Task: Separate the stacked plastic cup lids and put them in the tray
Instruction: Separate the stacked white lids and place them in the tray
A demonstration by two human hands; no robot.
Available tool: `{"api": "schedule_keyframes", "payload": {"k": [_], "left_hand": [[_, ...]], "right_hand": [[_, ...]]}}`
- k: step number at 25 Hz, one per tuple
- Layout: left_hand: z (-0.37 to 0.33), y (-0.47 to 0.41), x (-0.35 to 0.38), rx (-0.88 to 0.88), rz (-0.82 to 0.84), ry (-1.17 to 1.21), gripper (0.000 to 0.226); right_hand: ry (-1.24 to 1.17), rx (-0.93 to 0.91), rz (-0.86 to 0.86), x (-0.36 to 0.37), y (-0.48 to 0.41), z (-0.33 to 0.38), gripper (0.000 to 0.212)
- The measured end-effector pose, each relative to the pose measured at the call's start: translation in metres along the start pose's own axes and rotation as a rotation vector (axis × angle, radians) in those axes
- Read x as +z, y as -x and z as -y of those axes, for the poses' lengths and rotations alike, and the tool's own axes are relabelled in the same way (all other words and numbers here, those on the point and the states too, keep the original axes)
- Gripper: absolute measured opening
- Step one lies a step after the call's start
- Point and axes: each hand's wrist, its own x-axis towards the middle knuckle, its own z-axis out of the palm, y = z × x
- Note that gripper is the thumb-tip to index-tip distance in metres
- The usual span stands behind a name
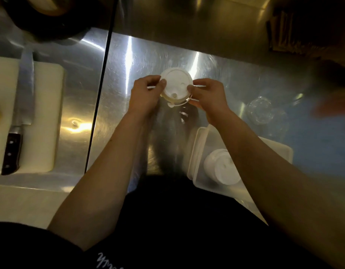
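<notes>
Near the centre of the frame, the person's left hand (146, 94) and right hand (208, 94) hold a short stack of white lids (175, 87) between them, lifted above the steel desk (128, 61). Each hand is curled closed on the stack's rim, thumb on top and fingers beneath, one hand on either side. The top lid faces the viewer, and at least one more rim shows just under it at the lower edge, so the stack is not yet pulled apart. How many lids it holds cannot be told.

Lower right of the frame, partly under the right forearm, a pale plastic tray (195, 152) sits on the desk with white lids (220, 167) already inside. It looks as if some of the work is done, while the lids in the hands remain to be separated and placed.

To the right, a few clear lids (261, 111) lie on the desk, blurred. At the far left, a large knife (20, 105) rests on a white cutting board (47, 117).
</notes>
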Motion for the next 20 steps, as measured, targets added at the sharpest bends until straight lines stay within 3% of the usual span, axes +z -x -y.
{"api": "schedule_keyframes", "payload": {"k": [9,20], "left_hand": [[0.001,-0.027,0.007,-0.018,-0.004,-0.063,0.040],[0.003,-0.033,0.011,0.050,0.017,-0.091,0.026]], "right_hand": [[0.086,0.025,-0.067,0.016,-0.037,-0.004,0.031],[0.150,0.032,-0.064,0.025,-0.045,-0.011,0.034]]}}
